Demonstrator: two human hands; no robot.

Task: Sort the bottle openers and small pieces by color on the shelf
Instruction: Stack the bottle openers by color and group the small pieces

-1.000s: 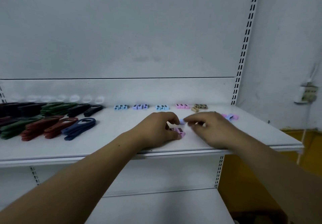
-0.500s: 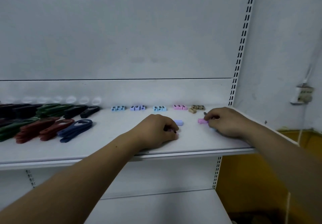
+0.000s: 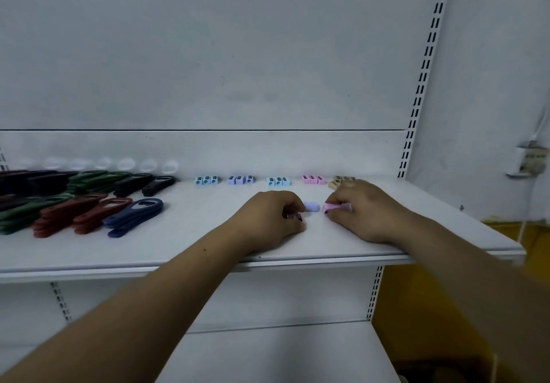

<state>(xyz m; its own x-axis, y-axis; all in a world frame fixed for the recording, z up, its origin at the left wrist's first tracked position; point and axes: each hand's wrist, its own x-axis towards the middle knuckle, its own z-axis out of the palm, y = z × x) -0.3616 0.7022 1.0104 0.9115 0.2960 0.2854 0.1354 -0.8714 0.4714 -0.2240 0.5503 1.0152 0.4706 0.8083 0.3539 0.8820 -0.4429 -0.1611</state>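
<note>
White shelf (image 3: 193,233) holds it all. Near its front middle, the right hand (image 3: 364,210) pinches a pink piece (image 3: 334,207) in its curled fingers. The left hand (image 3: 272,217) curls its fingers round pink bits (image 3: 294,217), mostly hidden. A purple piece (image 3: 311,206) lies between the hands. Behind, small rows (image 3: 278,181) sit by color: blue, purple, blue, pink, tan. Openers (image 3: 134,214) lie far left in black, green, red and blue.

The left hand (image 3: 273,216) hides most of a pink piece (image 3: 293,217); the dark openers (image 3: 18,180) run off the left edge.
</note>
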